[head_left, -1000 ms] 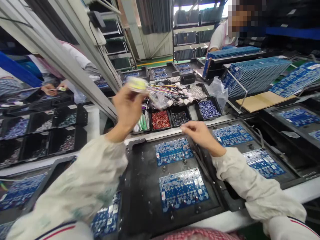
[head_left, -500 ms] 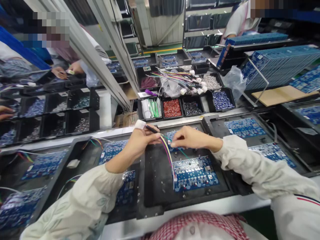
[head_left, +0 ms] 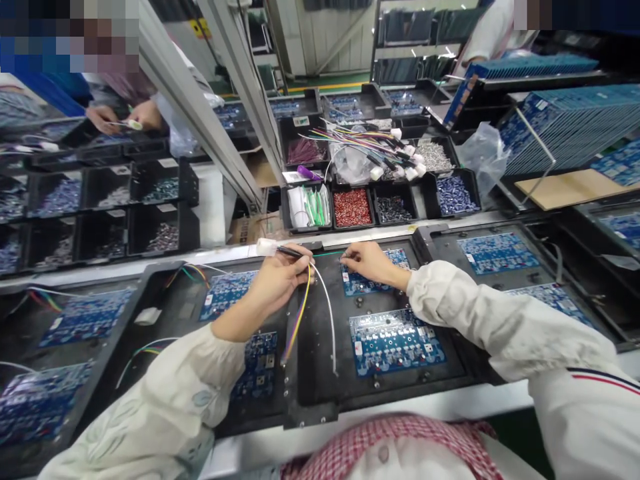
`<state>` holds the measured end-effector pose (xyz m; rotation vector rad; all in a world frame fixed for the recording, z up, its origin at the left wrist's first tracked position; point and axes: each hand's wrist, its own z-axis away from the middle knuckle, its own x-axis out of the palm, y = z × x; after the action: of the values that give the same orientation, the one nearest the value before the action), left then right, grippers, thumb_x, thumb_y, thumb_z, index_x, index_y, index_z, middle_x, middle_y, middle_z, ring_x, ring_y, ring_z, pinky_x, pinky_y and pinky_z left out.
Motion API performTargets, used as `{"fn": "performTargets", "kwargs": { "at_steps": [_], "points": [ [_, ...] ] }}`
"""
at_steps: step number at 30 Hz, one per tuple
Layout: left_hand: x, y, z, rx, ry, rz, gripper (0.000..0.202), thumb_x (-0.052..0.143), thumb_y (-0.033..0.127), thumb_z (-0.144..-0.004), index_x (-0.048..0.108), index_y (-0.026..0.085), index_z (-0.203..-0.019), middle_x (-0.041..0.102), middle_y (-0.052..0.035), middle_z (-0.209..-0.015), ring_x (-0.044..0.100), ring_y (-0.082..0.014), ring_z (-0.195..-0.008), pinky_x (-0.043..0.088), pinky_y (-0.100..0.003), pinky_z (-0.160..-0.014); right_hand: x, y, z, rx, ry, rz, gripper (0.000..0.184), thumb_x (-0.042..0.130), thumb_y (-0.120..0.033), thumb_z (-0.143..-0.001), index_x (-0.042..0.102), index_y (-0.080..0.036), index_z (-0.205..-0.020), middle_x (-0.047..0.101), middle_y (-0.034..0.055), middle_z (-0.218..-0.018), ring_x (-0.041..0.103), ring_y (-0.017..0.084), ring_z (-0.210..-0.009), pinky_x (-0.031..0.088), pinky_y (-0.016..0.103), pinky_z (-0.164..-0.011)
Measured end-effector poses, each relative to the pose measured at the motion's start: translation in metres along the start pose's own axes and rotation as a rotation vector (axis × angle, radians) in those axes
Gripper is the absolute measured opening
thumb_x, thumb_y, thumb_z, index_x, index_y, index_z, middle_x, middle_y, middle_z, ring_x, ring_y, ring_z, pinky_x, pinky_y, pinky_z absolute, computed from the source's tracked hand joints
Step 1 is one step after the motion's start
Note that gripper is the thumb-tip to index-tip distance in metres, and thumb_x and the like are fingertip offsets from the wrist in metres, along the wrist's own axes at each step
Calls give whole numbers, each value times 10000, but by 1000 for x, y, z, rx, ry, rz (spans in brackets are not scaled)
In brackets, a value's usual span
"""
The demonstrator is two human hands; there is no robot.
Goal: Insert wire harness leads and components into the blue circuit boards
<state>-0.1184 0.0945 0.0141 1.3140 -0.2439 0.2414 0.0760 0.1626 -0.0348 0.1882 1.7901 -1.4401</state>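
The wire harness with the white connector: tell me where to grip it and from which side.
Probably best by the black sleeve, just behind the white connector, pinched from the near side, as the left hand does. There the wires form one slim bundle; beyond it the yellow wire and white wire droop apart, offering a poorer hold.

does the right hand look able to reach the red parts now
Probably yes: nothing covers the red parts, just beyond the tray, though the right hand would likely need to release the green wire.
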Motion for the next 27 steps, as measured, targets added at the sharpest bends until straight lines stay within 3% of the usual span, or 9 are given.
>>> {"fn": "performTargets", "kwargs": {
  "at_steps": [7, 16, 18, 21, 24, 25, 27],
  "points": [
    [0, -4, -6, -16, 106, 9, 297, 803, 224, -518, 614, 142, -732, 605, -2, -623, 584, -112, -553, 505, -237, -506, 2, 0, 2, 2, 23, -14, 95, 632, -222, -764, 671, -136, -759, 649, 12, -631, 572, 116, -592, 415, 225, -595],
    [2, -7, -10, -20, 119, 25, 319, 805, 221, -512, 621, 128, -755, 628, -9, -653, 606, -117, -577, 524, -235, -528, 0, -1, -4, -40, 10, 133, 99, 646, -222, -756, 679, -134, -724, 655, 28, -661, 542, 112, -598, 372, 223, -579],
    [4, -8, -13, -5, 136, 41, 327, 809, 217, -504, 619, 125, -754, 628, -7, -654, 608, -118, -579, 527, -236, -527, -7, -8, 2, -33, -53, 164, 158, 650, -269, -757, 678, -136, -676, 646, 28, -632, 527, 113, -579, 356, 232, -563],
    [6, -9, -18, 12, 159, 53, 331, 810, 215, -502, 615, 123, -753, 627, -4, -656, 613, -120, -590, 529, -235, -528, -16, -24, 28, -44, -327, 47, 277, 629, -380, -765, 665, -146, -621, 615, 4, -555, 492, 99, -507, 337, 230, -503],
    [9, -10, -22, 50, 196, 35, 323, 803, 217, -508, 609, 126, -749, 616, 8, -654, 608, -110, -583, 534, -235, -530, -21, -35, 59, -24, -557, -128, 206, 623, -310, -769, 647, -158, -632, 595, -28, -498, 490, 83, -447, 349, 215, -472],
    [9, -10, -23, 80, 215, 17, 316, 800, 220, -510, 607, 126, -742, 612, 12, -654, 608, -109, -575, 540, -243, -531, -23, -35, 63, 24, -557, -165, 184, 613, -277, -776, 642, -160, -637, 597, -30, -488, 500, 83, -432, 361, 213, -469],
    [9, -10, -24, 147, 237, -39, 296, 787, 231, -526, 606, 124, -735, 611, 8, -651, 614, -119, -558, 551, -266, -531, -27, -29, 59, 106, -396, -153, 194, 591, -261, -794, 643, -159, -638, 616, -13, -502, 534, 95, -439, 387, 223, -485]
  ]
}}
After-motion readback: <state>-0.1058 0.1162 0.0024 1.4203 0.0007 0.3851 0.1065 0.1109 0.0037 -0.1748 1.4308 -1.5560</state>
